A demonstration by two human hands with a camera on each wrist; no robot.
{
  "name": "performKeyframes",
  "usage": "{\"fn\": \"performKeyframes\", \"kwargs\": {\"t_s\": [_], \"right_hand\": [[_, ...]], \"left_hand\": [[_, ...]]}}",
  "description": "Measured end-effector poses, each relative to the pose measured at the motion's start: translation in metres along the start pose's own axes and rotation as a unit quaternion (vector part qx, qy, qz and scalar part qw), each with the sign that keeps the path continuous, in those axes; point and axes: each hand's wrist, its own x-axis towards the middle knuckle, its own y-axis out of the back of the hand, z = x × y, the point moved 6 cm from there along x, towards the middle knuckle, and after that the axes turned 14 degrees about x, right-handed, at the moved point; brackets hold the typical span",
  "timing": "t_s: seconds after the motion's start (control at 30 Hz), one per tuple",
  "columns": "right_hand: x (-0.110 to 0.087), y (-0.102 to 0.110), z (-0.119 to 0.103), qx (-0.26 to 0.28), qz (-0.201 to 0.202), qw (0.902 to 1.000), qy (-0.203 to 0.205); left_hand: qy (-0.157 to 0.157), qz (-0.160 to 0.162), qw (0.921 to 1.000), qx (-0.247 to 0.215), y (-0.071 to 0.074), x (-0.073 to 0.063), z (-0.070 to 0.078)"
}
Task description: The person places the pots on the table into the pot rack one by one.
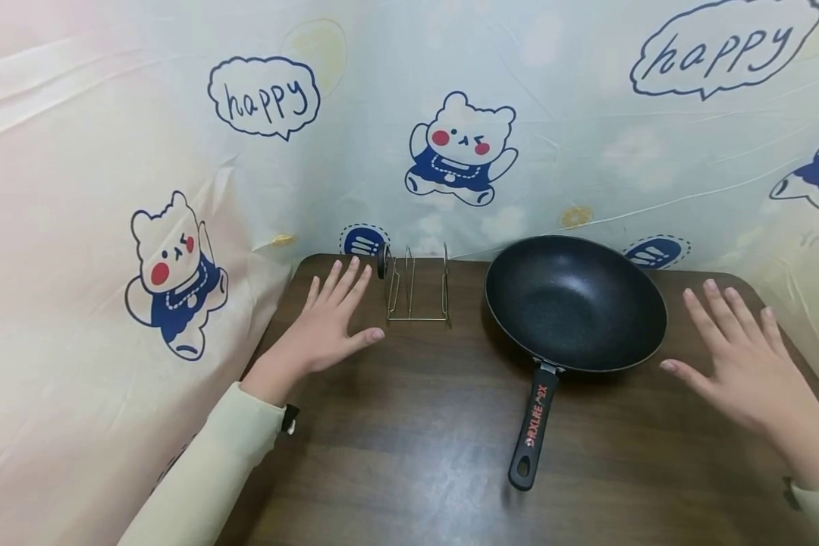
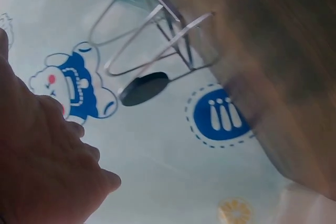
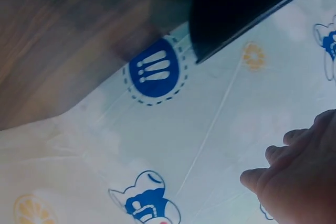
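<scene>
My left hand [image 1: 329,322] hovers with fingers spread at the left of the table, holding nothing. Just right of its fingertips stands a wire rack [image 1: 418,318] with a round black disc [image 1: 382,260] at its left end; in the left wrist view the disc [image 2: 144,88] hangs on the wire. A black frying pan [image 1: 573,303] lies right of the rack, its handle [image 1: 534,428] pointing toward me with red lettering. My right hand [image 1: 747,368], fingers spread as well, is just right of the pan and apart from it.
The brown wooden table [image 1: 396,455] has rounded far corners. Behind it and at both sides hangs a pale curtain [image 1: 362,167] with printed bears and "happy" bubbles, close to the table's far edge.
</scene>
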Motion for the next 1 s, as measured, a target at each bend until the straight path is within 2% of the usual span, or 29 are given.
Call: {"fn": "performKeyframes", "kwargs": {"t_s": [0.17,0.3,0.43,0.6,0.73,0.8,0.83,0.9,1.0], "right_hand": [[-0.005,0.004,-0.014,0.038,0.024,0.9986,0.029],[-0.01,0.006,-0.024,0.101,0.045,0.9924,0.054],[-0.015,0.005,-0.035,0.186,0.057,0.9773,0.083],[-0.021,0.0,-0.047,0.294,0.032,0.9515,0.084],[-0.025,-0.004,-0.054,0.381,0.004,0.9222,0.067],[-0.027,-0.005,-0.059,0.42,-0.011,0.9045,0.07],[-0.028,-0.006,-0.061,0.448,-0.021,0.891,0.073],[-0.03,-0.008,-0.065,0.508,-0.047,0.8562,0.08],[-0.03,-0.013,-0.069,0.591,-0.097,0.7962,0.089]], "left_hand": [[-0.03,0.011,0.9972,-0.068,0.008,-0.005,0.013],[-0.062,0.016,0.987,-0.147,0.01,-0.007,0.024],[-0.093,0.002,0.9675,-0.235,0.006,-0.009,0.035],[-0.109,-0.039,0.9382,-0.326,-0.003,-0.012,0.049],[-0.132,-0.061,0.9136,-0.38,-0.012,-0.016,0.059],[-0.145,-0.072,0.8974,-0.41,-0.016,-0.016,0.064],[-0.15,-0.078,0.8876,-0.428,-0.018,-0.017,0.066],[-0.158,-0.096,0.8612,-0.473,-0.021,-0.016,0.071],[-0.171,-0.123,0.8112,-0.545,-0.027,-0.017,0.08]]}}
